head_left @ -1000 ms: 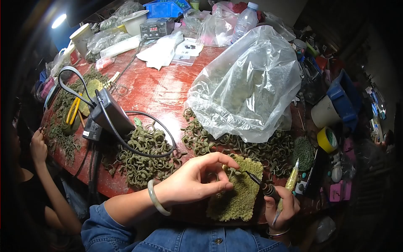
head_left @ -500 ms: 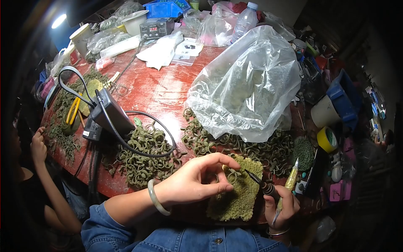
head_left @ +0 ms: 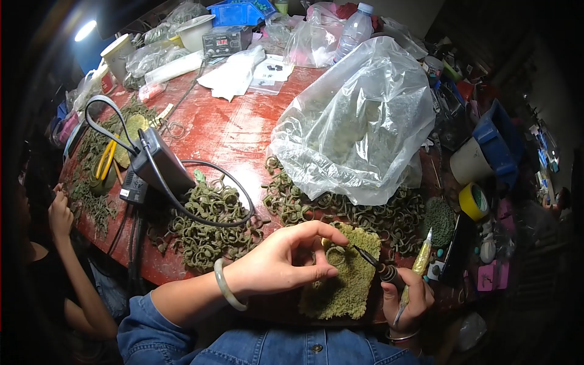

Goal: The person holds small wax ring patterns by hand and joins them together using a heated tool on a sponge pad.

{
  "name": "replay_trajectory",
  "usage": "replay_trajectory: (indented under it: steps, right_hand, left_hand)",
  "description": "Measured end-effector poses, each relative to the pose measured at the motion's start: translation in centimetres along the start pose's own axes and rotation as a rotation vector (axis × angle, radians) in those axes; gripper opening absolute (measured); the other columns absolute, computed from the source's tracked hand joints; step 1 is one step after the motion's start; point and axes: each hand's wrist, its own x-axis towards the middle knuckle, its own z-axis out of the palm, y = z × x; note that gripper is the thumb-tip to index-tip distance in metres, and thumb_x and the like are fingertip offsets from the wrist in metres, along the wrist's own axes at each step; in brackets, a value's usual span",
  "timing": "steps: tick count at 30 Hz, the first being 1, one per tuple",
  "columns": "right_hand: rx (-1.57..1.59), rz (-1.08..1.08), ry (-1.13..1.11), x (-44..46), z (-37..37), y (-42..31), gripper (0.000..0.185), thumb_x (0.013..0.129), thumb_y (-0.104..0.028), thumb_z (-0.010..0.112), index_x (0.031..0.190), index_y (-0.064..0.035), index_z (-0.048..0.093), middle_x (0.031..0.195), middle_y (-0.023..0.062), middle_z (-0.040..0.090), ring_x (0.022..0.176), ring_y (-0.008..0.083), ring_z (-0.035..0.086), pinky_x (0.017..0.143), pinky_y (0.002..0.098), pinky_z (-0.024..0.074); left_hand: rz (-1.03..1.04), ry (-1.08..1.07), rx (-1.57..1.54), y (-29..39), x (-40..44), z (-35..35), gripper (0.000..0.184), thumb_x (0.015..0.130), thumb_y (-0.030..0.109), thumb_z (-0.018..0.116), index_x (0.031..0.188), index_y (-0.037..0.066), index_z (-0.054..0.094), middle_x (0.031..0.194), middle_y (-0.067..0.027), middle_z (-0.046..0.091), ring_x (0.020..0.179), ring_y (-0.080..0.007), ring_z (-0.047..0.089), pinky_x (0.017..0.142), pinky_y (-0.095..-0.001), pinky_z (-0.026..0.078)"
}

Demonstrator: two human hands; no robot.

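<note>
My left hand (head_left: 286,258), with a pale bangle at its wrist, holds a small greenish ring (head_left: 334,254) at its curled fingertips. Below the ring lies a rough yellow-green textured pad (head_left: 347,292). In my right hand (head_left: 410,301) is a pen-shaped tool (head_left: 389,274) whose thin dark tip reaches close to my left index fingertip; whether they touch I cannot tell. A yellow tube with a white nozzle (head_left: 423,258) also sticks up from the right hand, its lower end hidden by the fingers.
Piles of green ring pieces (head_left: 213,228) cover the near tabletop. A large clear plastic bag (head_left: 359,121) sits beyond the pad. A black box with looping cables (head_left: 161,167) stands left. Yellow tape (head_left: 474,202) lies right. Another person's hand (head_left: 59,214) is at far left.
The ring at my left fingertips has turned slightly, showing more of its round band. The tool's tip has shifted a little. At far left, the other person's hand has moved slightly.
</note>
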Motion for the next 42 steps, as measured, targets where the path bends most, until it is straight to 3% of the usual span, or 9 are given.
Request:
replay_trajectory:
  steps: [3,5,11,42]
  right_hand:
    - [-0.003,0.002,0.009,0.03,0.12,0.08,0.032,0.087,-0.03,0.073,0.094,-0.0004,0.063,0.078,0.011,0.066,0.068,0.0281,0.065,0.064,0.034,0.0508]
    - [-0.02,-0.035,0.056,0.03,0.33,0.29,0.03,0.083,-0.032,0.076,0.097,-0.0064,0.067,0.075,0.0071,0.067,0.062,0.028,0.064,0.057,0.0364,0.051]
    - [-0.039,-0.031,0.048,0.03,0.23,0.17,0.03,0.083,-0.032,0.076,0.097,-0.0072,0.067,0.075,0.0065,0.067,0.061,0.0274,0.064,0.057,0.0362,0.0503]
    - [-0.058,-0.043,-0.054,-0.1,-0.06,-0.16,0.033,0.085,-0.035,0.074,0.093,-0.004,0.066,0.078,0.0073,0.068,0.066,0.0268,0.065,0.061,0.035,0.0492]
  left_hand:
    - [-0.016,0.003,0.013,0.15,0.01,0.04,0.045,0.086,0.002,0.072,0.127,0.003,0.053,0.086,0.0028,0.056,0.083,-0.0035,0.055,0.076,-0.0195,0.045]
    - [0.001,0.0,0.024,0.14,0.01,0.04,0.046,0.086,0.003,0.073,0.127,0.003,0.053,0.085,0.003,0.056,0.082,-0.0035,0.055,0.075,-0.0197,0.045]
    - [0.006,0.004,0.023,0.27,-0.02,0.09,0.044,0.085,0.003,0.074,0.125,0.004,0.055,0.084,0.0031,0.057,0.081,-0.0037,0.055,0.075,-0.0196,0.045]
    - [0.047,0.011,0.108,0.34,-0.15,0.19,0.044,0.084,0.005,0.075,0.123,0.004,0.056,0.081,0.0034,0.058,0.08,-0.0042,0.056,0.077,-0.0209,0.043]
